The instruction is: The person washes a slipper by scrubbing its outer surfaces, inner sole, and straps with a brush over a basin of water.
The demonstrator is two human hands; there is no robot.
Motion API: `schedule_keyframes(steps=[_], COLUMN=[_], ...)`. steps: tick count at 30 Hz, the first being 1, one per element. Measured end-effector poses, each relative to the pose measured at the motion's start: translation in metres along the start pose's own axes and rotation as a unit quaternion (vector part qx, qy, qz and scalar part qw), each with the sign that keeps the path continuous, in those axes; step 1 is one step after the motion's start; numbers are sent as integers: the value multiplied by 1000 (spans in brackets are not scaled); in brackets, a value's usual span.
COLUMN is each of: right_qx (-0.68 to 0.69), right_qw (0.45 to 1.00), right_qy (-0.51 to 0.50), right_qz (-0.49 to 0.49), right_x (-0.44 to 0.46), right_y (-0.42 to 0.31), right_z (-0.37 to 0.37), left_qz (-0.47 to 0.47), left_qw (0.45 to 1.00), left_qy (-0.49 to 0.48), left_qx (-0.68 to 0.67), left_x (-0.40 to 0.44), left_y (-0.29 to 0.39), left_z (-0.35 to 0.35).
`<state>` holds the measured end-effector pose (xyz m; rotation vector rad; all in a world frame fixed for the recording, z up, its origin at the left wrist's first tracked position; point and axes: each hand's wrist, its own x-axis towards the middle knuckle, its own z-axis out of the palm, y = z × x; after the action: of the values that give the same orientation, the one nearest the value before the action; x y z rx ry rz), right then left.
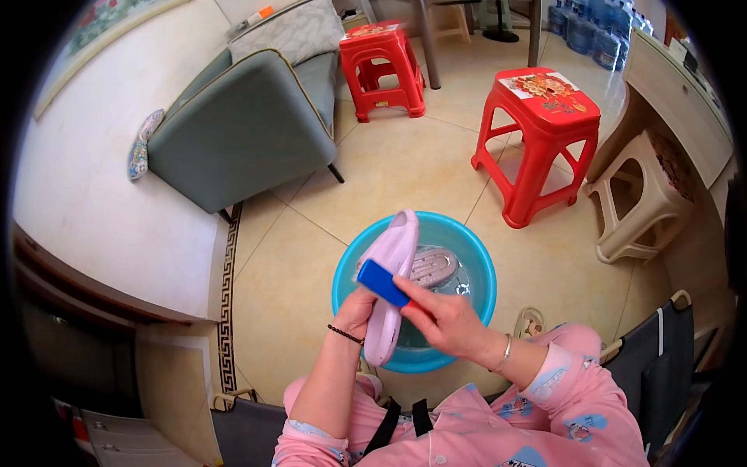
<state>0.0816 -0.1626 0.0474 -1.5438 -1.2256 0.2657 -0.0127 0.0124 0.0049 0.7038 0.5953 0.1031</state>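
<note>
A lilac slipper (395, 247) is tilted upright above a turquoise basin (491, 282), its toe end toward me or away, I cannot tell which. My left hand (355, 313) grips its left side, the fingers partly hidden behind it. My right hand (447, 317) is closed round a blue brush (380, 281), held against or just over the slipper's middle; its bristles are mostly hidden. In the basin, another slipper (436, 267), greyish pink, lies in shallow water with some suds, partly covered by the held one.
Beyond the basin stand two red stools (537, 105) (381, 70). A grey-green armchair (245, 128) is at the left, a beige stool (650, 194) at the right under a desk (677, 97). Blue water bottles (595, 35) are at the back. A slippered foot (531, 321) rests near the basin.
</note>
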Motion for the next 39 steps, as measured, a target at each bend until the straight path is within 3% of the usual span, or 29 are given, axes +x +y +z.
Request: schedule_keyframes(steps=[2, 4, 5, 8, 9, 10, 12, 14, 15, 17, 18, 20, 21, 22, 24, 25, 28, 30, 32, 34, 35, 36, 37, 39], right_qx=[-2, -41, -10, -9, 11, 12, -2, -3, -40, -58, -59, -5, -8, -8, 9, -4, -57, -83, -110, 120, 248, 246, 268, 282], right_qw=[1000, 989, 987, 992, 998, 998, 997, 999, 999, 988, 988, 988, 993, 993, 995, 997, 998, 993, 983, 956, 922, 922, 915, 907], right_qy=[11, 136, 150, 124, 39, 39, -69, -9, 36, 132, 135, 117, 100, 100, -17, -59, 25, 78, 134, 208, 192, 190, 156, 125], right_qz=[22, 35, 54, 21, 40, 41, -18, -45, 6, 54, 52, 105, 60, 61, -96, -58, 13, 36, 57, 167, 227, 229, 259, 285], right_x=[9, 19, 21, 14, 7, 2, -5, 2, 9, 20, 22, 23, 16, 10, 0, -5, 6, 16, 24, 29, 28, 28, 28, 30], right_y=[7, 24, 27, 17, 3, 0, -4, 7, 13, 32, 28, 17, 15, 10, 0, -4, 10, 29, 40, 40, 35, 33, 32, 33], right_z=[-5, -7, -10, -11, -13, -9, -1, 2, -3, -9, -14, -22, -17, -12, -2, 1, -1, -7, -13, -19, -24, -27, -29, -37], left_qz=[-7, -12, -20, -57, -65, -72, -82, -102, -145, -145, -145, -151, -151, -150, -38, 17, -143, -150, -121, -106, -36, 36, 36, 224], left_qw=[1000, 1000, 999, 998, 997, 994, 994, 992, 985, 986, 984, 984, 982, 980, 997, 990, 989, 984, 988, 983, 997, 996, 996, 943], left_qy=[3, 4, 14, -12, -25, -37, -38, -43, 28, -22, -72, -72, -55, -36, 49, 89, -24, -64, -90, -149, -64, 24, 24, 23], left_qx=[13, 28, 40, 8, -31, -70, -68, -64, -89, -84, -77, -69, -96, -124, 51, 109, -31, -71, -19, -28, 29, 83, 78, 244], left_x=[-2, -3, -4, 7, 9, 9, 6, 2, -4, -7, -6, -7, -6, -9, -22, -29, -14, -12, -13, -2, 4, 5, 5, 8], left_y=[0, 1, 1, -2, -2, -2, -1, -1, 1, -5, -5, -4, -5, -3, -2, -2, -4, -5, -2, -7, -11, -15, -16, -15], left_z=[-2, -1, 1, -16, -19, -21, -23, -22, -8, -8, -6, 0, -1, 7, 31, 45, 3, -1, 9, 4, 3, 5, 5, 10])
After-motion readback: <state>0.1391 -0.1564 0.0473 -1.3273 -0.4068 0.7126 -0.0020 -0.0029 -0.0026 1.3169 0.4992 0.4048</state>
